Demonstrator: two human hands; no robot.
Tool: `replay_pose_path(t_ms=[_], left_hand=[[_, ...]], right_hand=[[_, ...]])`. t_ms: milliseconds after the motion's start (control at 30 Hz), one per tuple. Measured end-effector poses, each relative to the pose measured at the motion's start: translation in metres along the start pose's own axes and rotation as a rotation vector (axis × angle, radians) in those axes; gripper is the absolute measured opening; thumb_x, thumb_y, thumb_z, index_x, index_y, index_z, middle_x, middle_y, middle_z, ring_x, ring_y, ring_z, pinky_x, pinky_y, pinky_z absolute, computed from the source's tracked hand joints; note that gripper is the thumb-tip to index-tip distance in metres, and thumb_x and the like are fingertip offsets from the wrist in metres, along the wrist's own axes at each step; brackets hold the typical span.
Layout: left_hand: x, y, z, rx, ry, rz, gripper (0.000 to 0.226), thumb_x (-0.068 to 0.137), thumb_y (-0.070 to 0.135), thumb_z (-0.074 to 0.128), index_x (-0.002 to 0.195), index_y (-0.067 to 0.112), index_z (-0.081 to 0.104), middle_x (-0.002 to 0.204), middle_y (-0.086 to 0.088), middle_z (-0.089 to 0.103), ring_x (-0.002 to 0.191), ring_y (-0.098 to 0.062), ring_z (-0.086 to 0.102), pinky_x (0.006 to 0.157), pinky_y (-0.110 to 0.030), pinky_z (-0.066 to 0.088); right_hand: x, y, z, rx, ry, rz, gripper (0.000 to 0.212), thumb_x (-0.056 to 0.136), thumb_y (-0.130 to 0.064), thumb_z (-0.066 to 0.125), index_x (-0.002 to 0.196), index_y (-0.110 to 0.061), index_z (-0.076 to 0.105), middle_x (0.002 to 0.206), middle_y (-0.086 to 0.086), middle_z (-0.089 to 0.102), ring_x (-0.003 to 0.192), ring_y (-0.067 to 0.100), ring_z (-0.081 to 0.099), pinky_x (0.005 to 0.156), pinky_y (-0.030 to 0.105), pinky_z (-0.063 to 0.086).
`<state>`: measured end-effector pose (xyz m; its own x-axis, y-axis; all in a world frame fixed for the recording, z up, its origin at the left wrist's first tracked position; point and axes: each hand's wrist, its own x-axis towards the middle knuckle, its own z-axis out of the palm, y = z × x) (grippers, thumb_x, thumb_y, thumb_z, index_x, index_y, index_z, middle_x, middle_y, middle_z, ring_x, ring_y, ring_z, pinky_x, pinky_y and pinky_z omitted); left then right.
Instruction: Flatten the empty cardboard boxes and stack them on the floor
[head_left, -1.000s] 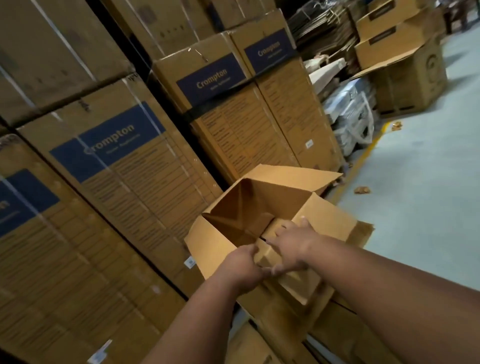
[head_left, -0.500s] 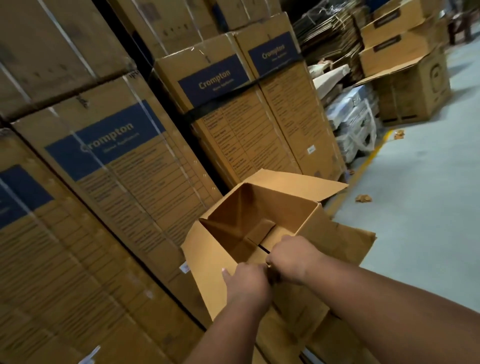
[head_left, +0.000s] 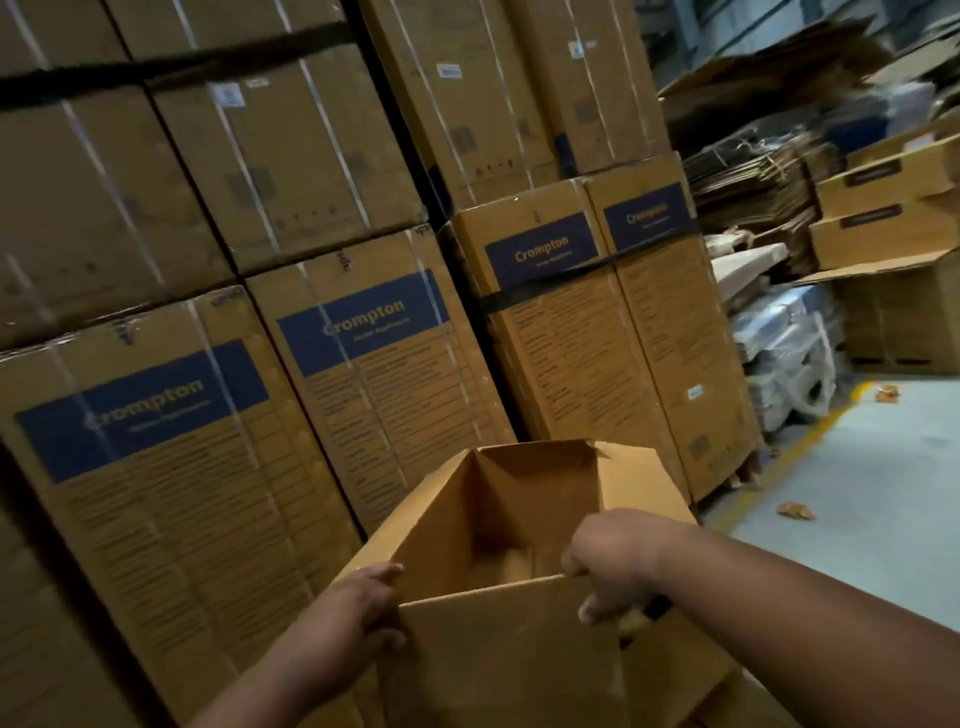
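Box (head_left: 519, 519) now higher before stacked cartons (head_left: 363, 364)

Your left hand (head_left: 366, 603) is gripping low on the left. Your right hand (head_left: 615, 564) is curling its fingers closed, both forearms reaching forward.

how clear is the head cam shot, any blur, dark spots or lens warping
Head view: dim and soft throughout; motion smear blurs the Crompton labels; upper left stack falls into shadow; the grey floor is the brightest patch; wide-angle lens tilts the stacked cartons. Left hand, right hand and open box read clearly enough.
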<state>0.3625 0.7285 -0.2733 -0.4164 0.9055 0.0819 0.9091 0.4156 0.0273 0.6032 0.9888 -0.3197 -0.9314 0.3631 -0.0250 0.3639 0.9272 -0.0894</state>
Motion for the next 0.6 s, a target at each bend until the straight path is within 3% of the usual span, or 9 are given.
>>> replay_pose_path(t_ms=[100,200,233,300,333,400,500,600], left_hand=[[-0.054,-0.040,-0.035,0.018,0.052,-0.031,0.014,0.099,0.038,0.076,0.111,0.044,0.075,0.168,0.028,0.032,0.151,0.006,0.030,0.123,-0.025,0.038],[-0.098,-0.067,-0.057,0.100,0.050,-0.103,0.013,0.100,0.034,0.075,0.106,0.044,0.070,0.171,0.017,0.038,0.159,-0.003,0.028,0.131,-0.032,0.029],[-0.109,-0.071,-0.062,0.164,0.035,-0.148,0.017,0.100,0.033,0.074,0.109,0.045,0.067,0.169,0.014,0.042,0.162,-0.006,0.026,0.133,-0.036,0.023],[-0.129,-0.072,-0.061,0.270,0.026,-0.164,0.038,0.097,0.039,0.077,0.131,0.044,0.063,0.164,0.012,0.049,0.164,-0.009,0.021,0.136,-0.045,0.009],[-0.139,-0.066,-0.057,0.307,0.028,-0.132,0.056,0.092,0.045,0.081,0.144,0.042,0.059,0.165,0.012,0.048,0.165,-0.010,0.020,0.137,-0.049,0.005],[-0.153,-0.045,-0.045,0.358,-0.007,-0.075,0.080,0.085,0.055,0.084,0.156,0.038,0.051,0.164,0.009,0.049,0.161,-0.012,0.029,0.137,-0.054,0.007],[-0.168,-0.035,-0.029,0.436,-0.072,-0.013,0.053,0.087,0.053,0.082,0.134,0.038,0.063,0.133,0.009,0.069,0.137,-0.018,0.056,0.132,-0.063,0.015],[-0.196,-0.068,-0.020,0.419,-0.076,0.028,0.033,0.093,0.046,0.079,0.123,0.040,0.068,0.114,0.017,0.071,0.121,-0.015,0.061,0.132,-0.058,0.018]], right_hand=[[-0.011,-0.044,-0.020,-0.067,-0.023,-0.122,0.048,0.099,-0.070,0.066,0.130,-0.034,0.073,0.106,-0.014,0.056,0.104,0.014,0.049,0.092,0.041,0.043],[-0.016,-0.093,-0.016,0.066,-0.025,-0.218,0.022,0.105,-0.062,0.061,0.112,-0.044,0.071,0.103,-0.019,0.065,0.108,0.011,0.058,0.117,0.044,0.036],[-0.017,-0.114,-0.012,0.093,-0.009,-0.259,0.017,0.105,-0.060,0.062,0.105,-0.044,0.070,0.099,-0.020,0.067,0.103,0.006,0.060,0.118,0.043,0.039],[-0.018,-0.161,-0.005,0.201,0.018,-0.313,0.013,0.106,-0.052,0.065,0.103,-0.041,0.072,0.091,-0.021,0.063,0.089,0.003,0.059,0.091,0.030,0.051],[-0.017,-0.187,-0.002,0.254,0.039,-0.329,0.013,0.106,-0.048,0.067,0.107,-0.038,0.074,0.089,-0.022,0.061,0.085,0.002,0.059,0.078,0.026,0.049],[-0.010,-0.240,0.005,0.271,0.111,-0.376,0.014,0.106,-0.046,0.068,0.106,-0.033,0.074,0.089,-0.020,0.062,0.085,0.005,0.061,0.071,0.027,0.048],[-0.004,-0.303,0.020,0.306,0.170,-0.385,0.023,0.103,-0.038,0.065,0.082,-0.032,0.059,0.083,-0.014,0.059,0.081,0.014,0.061,0.067,0.032,0.044],[-0.005,-0.337,0.037,0.359,0.146,-0.452,0.027,0.106,-0.051,0.058,0.090,-0.032,0.067,0.088,-0.012,0.066,0.081,0.011,0.063,0.069,0.035,0.050]])
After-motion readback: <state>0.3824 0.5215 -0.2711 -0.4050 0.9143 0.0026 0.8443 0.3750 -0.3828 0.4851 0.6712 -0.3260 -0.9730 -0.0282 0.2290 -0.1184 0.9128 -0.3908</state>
